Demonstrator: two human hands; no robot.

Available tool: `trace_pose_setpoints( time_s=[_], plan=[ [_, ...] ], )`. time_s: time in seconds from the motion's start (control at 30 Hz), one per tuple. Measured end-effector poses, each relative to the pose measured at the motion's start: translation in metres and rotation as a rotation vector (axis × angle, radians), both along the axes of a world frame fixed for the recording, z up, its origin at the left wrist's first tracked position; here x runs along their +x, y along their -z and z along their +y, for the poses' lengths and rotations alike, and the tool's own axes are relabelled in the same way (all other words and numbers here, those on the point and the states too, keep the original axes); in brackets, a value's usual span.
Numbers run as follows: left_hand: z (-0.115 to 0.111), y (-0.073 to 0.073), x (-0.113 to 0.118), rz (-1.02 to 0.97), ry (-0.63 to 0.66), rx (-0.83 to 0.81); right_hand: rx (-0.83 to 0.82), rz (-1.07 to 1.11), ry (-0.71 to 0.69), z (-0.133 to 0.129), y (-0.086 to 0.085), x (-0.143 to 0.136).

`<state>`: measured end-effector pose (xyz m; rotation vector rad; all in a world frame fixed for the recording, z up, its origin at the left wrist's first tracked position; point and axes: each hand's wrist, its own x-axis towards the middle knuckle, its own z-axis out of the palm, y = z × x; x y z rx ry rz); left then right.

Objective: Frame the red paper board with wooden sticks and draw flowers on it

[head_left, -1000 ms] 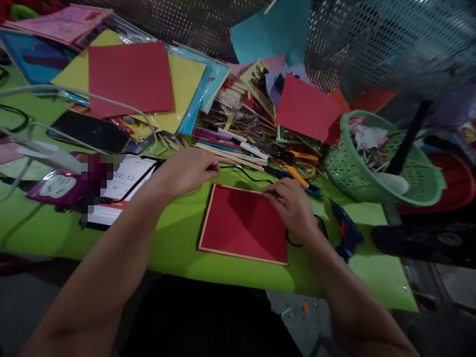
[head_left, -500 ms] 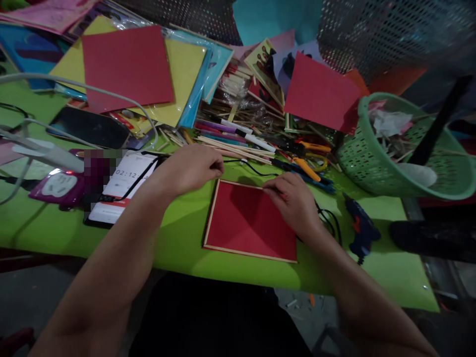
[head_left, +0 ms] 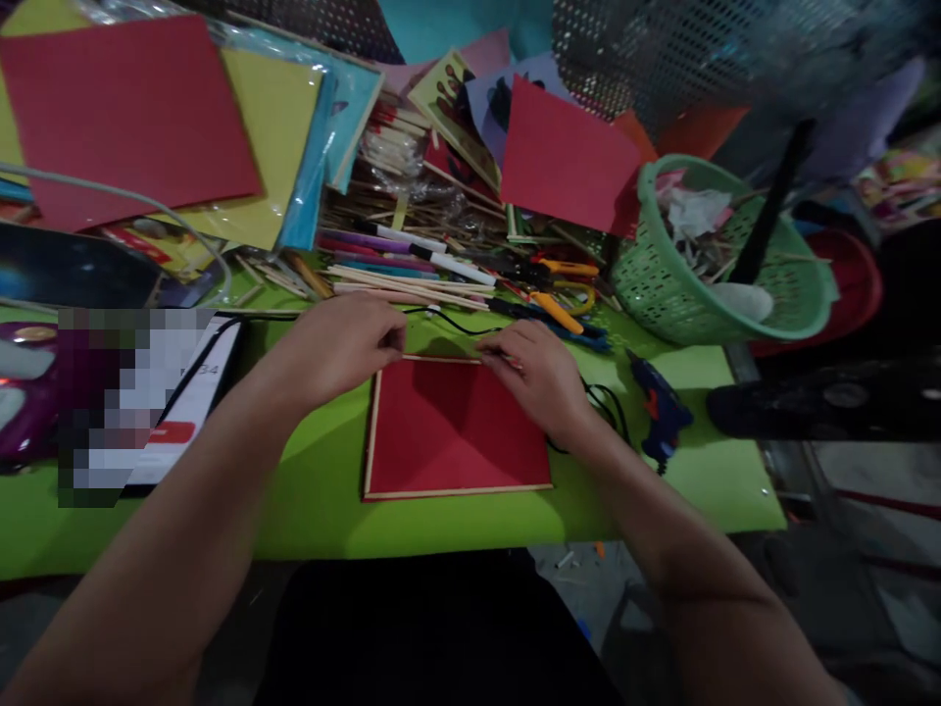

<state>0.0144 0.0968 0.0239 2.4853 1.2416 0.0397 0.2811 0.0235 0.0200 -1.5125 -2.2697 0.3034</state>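
Note:
A flat red card (head_left: 460,431) lies on the green table, with thin pale wooden sticks (head_left: 456,489) along its left, near and far edges. At the far left corner, my left hand (head_left: 345,338) is closed, its fingertips pinched at one end of the far-edge stick. My right hand (head_left: 536,373) pinches the same stick farther right, and its palm hides the card's far right corner. A shadow falls over the middle of the card.
Right of the card lies a blue glue gun (head_left: 658,407) with a black cord. Beyond are markers (head_left: 456,265), loose sticks, orange-handled cutters (head_left: 557,312) and a green basket (head_left: 662,275) of scraps. Red paper (head_left: 132,118) and a phone (head_left: 176,461) are at left.
My left hand has come down from just above the card's far left corner to the far-edge stick. My right hand stays at that edge. The view has shifted to the right.

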Motion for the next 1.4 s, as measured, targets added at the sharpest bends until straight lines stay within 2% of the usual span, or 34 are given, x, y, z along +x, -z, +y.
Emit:
trace_pose_setpoints(
  time_s=[0.2,0.3,0.43,0.6,0.87,1.4],
  plan=[
    [0.004,0.002,-0.002,0.037,-0.005,-0.008,0.136,0.063,0.226,-0.003,-0.032,0.038],
    [0.003,-0.001,-0.001,0.037,0.006,-0.017,0.072,0.035,0.222,-0.006,-0.039,0.049],
    [0.003,-0.001,-0.001,0.056,-0.011,-0.016,-0.087,-0.077,0.114,-0.006,-0.036,0.052],
    [0.005,0.002,-0.003,0.079,-0.016,-0.028,-0.198,-0.265,0.097,-0.004,-0.030,0.053],
    [0.003,0.000,0.000,0.070,-0.027,-0.007,-0.160,-0.379,0.133,-0.001,-0.024,0.053],
    [0.006,0.006,-0.004,0.067,-0.001,0.015,-0.158,-0.383,0.131,0.001,-0.023,0.054]
  ],
)
